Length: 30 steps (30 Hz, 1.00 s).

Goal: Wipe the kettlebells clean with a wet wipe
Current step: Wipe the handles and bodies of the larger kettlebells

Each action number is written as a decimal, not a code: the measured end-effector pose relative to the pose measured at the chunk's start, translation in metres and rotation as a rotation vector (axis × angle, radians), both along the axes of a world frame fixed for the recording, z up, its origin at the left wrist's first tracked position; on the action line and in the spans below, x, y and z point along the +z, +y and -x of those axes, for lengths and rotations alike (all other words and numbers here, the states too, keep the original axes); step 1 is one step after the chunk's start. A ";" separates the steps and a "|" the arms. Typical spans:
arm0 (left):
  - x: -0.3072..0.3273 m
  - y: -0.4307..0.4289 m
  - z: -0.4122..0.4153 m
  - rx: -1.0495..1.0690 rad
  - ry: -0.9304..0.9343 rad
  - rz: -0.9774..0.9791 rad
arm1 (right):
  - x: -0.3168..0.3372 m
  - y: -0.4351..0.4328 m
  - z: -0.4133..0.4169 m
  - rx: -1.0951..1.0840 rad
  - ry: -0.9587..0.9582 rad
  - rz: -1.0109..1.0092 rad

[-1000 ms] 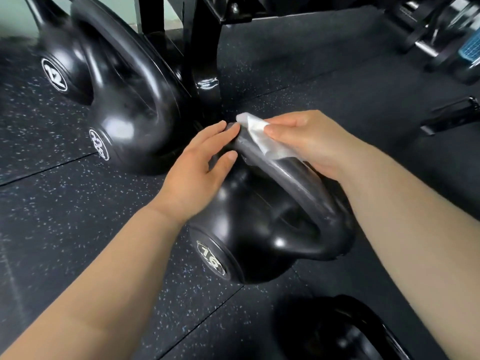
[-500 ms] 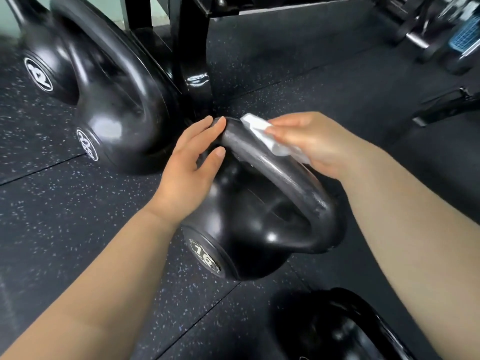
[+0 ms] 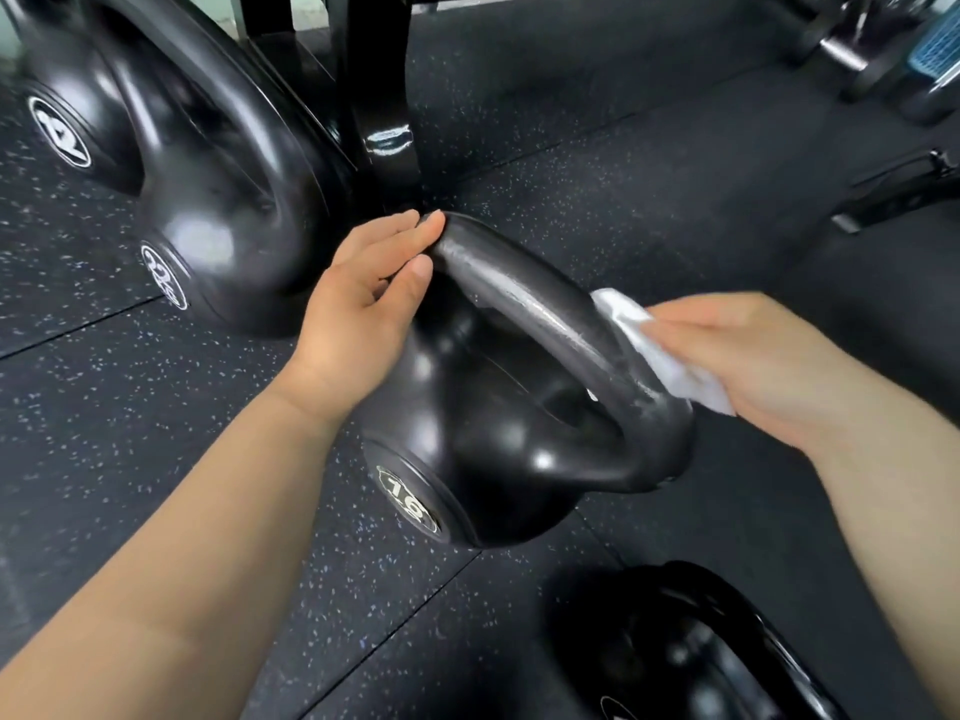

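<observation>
The left hand (image 3: 358,324) rests straight-fingered against the far end of the handle (image 3: 545,309) of the 16 kettlebell (image 3: 498,459). The right hand (image 3: 769,366) pinches the wet wipe (image 3: 665,356) against the handle's nearer side.

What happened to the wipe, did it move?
Yes. The wet wipe slid along the handle of the 16 kettlebell, away from the left hand touching its far end.
</observation>
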<state>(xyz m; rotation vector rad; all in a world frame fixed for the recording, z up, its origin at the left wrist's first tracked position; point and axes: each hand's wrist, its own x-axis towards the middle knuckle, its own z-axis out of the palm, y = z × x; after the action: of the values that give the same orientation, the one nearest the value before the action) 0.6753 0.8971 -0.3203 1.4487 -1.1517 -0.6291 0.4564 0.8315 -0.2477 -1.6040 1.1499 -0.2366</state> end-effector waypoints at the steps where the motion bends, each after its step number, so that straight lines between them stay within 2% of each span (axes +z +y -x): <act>1: 0.000 0.000 0.001 -0.003 0.005 0.002 | 0.004 -0.003 -0.014 0.029 0.026 0.013; 5: -0.001 0.001 0.002 0.004 -0.002 0.011 | 0.008 -0.019 -0.082 0.079 -0.012 0.305; 7: 0.001 0.001 0.001 0.007 -0.011 -0.009 | 0.009 -0.019 -0.102 0.109 -0.011 0.364; 10: 0.003 0.003 -0.001 -0.016 -0.038 -0.021 | 0.006 -0.011 -0.094 0.072 -0.051 0.384; 15: 0.004 0.008 -0.002 -0.079 -0.082 -0.043 | 0.012 0.006 -0.040 0.053 -0.003 0.466; 17: 0.010 0.016 0.006 -0.117 -0.085 0.031 | 0.022 0.010 -0.024 0.021 -0.043 0.465; 19: 0.023 0.023 0.014 -0.188 -0.039 0.129 | 0.033 0.014 -0.019 -0.028 -0.162 0.423; 22: 0.045 0.024 0.021 -0.239 -0.026 0.224 | 0.046 0.018 -0.034 0.069 -0.237 0.322; 24: 0.055 0.024 0.024 -0.196 -0.014 0.224 | 0.046 0.019 -0.049 0.136 -0.210 0.282; 27: 0.053 0.027 0.016 -0.012 0.149 0.154 | 0.039 0.016 -0.064 0.115 -0.174 0.299; 30: 0.036 0.035 -0.005 0.194 0.196 -0.037 | 0.026 0.010 -0.057 0.027 -0.079 0.325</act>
<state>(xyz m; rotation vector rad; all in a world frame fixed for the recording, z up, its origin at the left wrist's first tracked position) 0.6803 0.9323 -0.2844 1.4737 -0.8408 -0.6430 0.5132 0.8419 -0.2218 -1.8741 1.0674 -0.4855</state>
